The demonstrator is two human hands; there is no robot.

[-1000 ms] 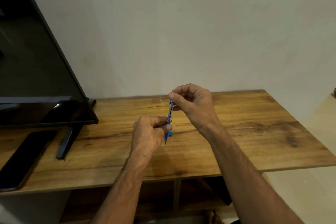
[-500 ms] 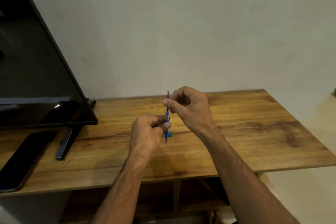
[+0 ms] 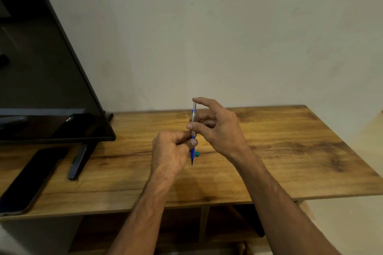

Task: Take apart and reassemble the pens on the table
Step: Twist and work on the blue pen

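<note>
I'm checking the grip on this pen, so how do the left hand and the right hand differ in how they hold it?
The left hand is a closed fist around the blue lower part of the pen; the right hand pinches the clear upper barrel with its fingers loosely spread. The left hand sits lower and nearer the tip; the right hand is higher, its forefinger at the top end. Both hold the same upright pen above the table.
</note>
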